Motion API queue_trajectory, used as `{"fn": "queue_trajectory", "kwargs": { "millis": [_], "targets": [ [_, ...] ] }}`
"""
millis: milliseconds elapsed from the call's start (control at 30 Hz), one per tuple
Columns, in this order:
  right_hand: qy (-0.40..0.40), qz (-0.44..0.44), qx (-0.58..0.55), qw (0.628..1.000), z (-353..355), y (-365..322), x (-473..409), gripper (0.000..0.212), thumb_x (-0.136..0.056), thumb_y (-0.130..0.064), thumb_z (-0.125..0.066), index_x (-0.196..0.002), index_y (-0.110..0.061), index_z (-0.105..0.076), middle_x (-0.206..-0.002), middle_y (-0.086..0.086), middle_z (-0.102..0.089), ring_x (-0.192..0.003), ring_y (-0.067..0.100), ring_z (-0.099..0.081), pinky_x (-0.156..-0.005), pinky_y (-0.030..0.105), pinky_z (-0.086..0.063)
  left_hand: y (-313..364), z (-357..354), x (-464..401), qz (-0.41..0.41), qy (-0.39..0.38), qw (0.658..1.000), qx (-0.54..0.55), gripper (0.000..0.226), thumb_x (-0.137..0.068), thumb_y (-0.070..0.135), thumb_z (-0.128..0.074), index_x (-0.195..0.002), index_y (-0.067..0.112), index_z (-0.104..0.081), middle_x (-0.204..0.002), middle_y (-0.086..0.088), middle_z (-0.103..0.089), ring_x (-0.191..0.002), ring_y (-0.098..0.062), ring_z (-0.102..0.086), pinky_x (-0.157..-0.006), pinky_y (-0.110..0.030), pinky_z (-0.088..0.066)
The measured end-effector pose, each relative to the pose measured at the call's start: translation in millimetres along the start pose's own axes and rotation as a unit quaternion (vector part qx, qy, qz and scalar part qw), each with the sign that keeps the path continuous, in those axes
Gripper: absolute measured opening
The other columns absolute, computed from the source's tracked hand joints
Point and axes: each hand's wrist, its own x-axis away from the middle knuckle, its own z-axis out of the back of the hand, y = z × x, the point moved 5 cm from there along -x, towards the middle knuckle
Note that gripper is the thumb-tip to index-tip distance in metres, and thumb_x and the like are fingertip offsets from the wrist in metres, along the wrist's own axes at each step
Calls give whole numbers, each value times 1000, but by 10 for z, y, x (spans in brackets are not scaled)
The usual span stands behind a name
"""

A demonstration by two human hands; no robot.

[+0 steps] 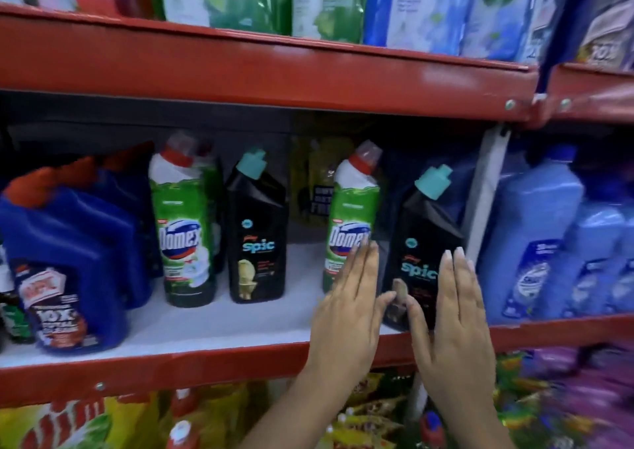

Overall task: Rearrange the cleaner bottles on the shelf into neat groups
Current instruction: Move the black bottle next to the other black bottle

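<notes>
Cleaner bottles stand on the red shelf [206, 363], on its white board. Reference item: the black Spic bottle [423, 242] with teal cap, at the front edge near the grey upright post [485, 191]. It leans slightly right. Left hand [350, 315] is flat, fingers extended and together, against the bottle's left side; right hand [453, 321] likewise on its right side, thumb across the lower label. Neither hand is closed around it; firm contact cannot be confirmed. Immediately left of the reference bottle, behind the left fingertips: a green Domex bottle [353, 215]. Further left, past a gap: a second black Spic bottle [257, 232], a second green Domex bottle [185, 222], then blue Harpic bottles [68, 260]. Beyond the post: light-blue bottles [535, 242].
</notes>
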Motion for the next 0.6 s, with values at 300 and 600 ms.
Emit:
{"fn": "queue_trajectory", "kwargs": {
  "millis": [300,600],
  "targets": [
    [-25,-157,-181,971,-18,419,1,61,-90,-31,-67,-145,-15,-46,-130,7,-61,-110,22,-66,-85,36,-57,14,-321,-178,141,41,942,300,40,-94,27,-63,-132,24,-52,-122,6,-64,-107,9,-59,-80,-4,-47],
    [-1,-218,-287,933,-62,444,-32,57,-81,-22,-78,-134,-12,-60,-119,-1,-68,-105,9,-63,-79,-7,-40,-128,-283,-270,179,50,911,368,46,-78,10,-79,-98,47,-62,-85,35,-70,-90,13,-67,-76,-7,-52]
  ]
}}
